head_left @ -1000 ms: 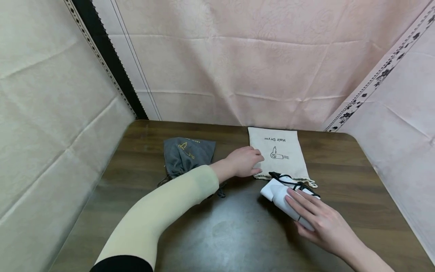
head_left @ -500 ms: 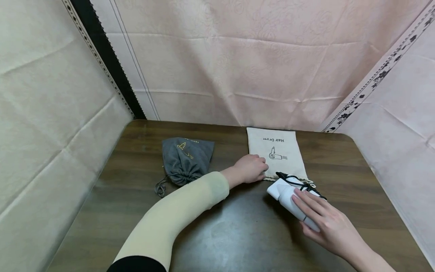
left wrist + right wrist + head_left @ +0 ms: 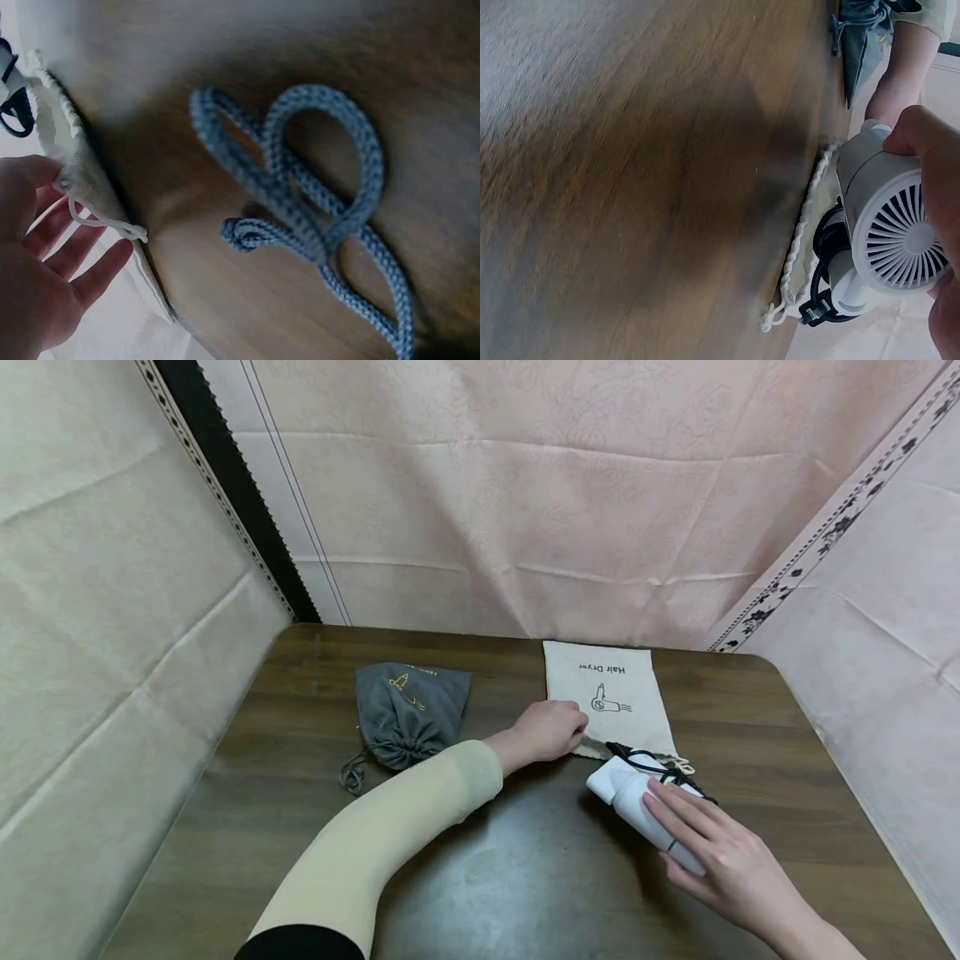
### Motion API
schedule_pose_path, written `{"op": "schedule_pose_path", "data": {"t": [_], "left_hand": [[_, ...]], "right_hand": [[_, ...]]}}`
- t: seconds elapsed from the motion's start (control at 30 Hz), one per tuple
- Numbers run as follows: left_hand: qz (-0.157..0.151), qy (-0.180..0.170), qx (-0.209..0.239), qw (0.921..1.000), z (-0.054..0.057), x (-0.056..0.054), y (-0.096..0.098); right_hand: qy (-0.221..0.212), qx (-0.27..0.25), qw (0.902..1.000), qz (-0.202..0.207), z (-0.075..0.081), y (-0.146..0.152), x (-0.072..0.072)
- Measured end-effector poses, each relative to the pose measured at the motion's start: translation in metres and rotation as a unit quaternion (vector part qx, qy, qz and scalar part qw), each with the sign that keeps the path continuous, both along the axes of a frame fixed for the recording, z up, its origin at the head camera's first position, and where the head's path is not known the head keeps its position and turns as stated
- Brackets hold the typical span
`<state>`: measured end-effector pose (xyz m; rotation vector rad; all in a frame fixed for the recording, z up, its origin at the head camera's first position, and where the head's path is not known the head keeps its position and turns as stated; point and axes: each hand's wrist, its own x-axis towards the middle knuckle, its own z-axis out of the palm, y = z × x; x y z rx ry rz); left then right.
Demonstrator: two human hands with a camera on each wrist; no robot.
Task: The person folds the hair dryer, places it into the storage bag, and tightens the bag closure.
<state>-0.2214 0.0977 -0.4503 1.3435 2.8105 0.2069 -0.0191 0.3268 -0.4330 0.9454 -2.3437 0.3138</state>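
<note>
A white cloth drawstring bag [image 3: 626, 681], printed "Hair Dryer", lies flat near the table's back edge. My left hand [image 3: 550, 729] is at the bag's near left corner; in the left wrist view its thumb and fingers pinch the cloth of the bag [image 3: 101, 176] beside its white drawstring [image 3: 112, 225]. My right hand [image 3: 723, 860] grips a white hair dryer [image 3: 637, 802] over the bag's mouth. The dryer's black cord [image 3: 829, 244] is bunched against it, and its slotted round grille [image 3: 911, 244] shows in the right wrist view.
A grey drawstring bag [image 3: 416, 714] with gold print lies to the left, partly behind my left sleeve [image 3: 405, 814]. Its blue-grey cord [image 3: 285, 180] loops on the wood close under the left wrist. Cloth hangings [image 3: 510, 527] surround the brown table [image 3: 480, 893].
My left hand has moved slightly right and nearer, and its fingers have curled onto the bag's edge. The hair dryer in my right hand has shifted a little to the right.
</note>
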Motion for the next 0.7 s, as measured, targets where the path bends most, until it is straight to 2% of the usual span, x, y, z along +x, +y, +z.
{"op": "schedule_pose_path", "data": {"t": [0.13,0.3,0.7], "left_hand": [[0.025,-0.002,0.067,0.9974,0.008,-0.001,-0.002],[0.037,0.003,0.126,0.9913,0.02,-0.002,-0.003],[0.035,0.025,0.158,0.9865,0.046,0.004,-0.004]], "right_hand": [[-0.001,-0.002,1.0,0.001,0.002,-0.003,0.0],[0.001,-0.012,0.9999,-0.001,0.005,-0.005,-0.001],[-0.022,-0.058,0.998,-0.014,0.011,0.003,-0.011]]}}
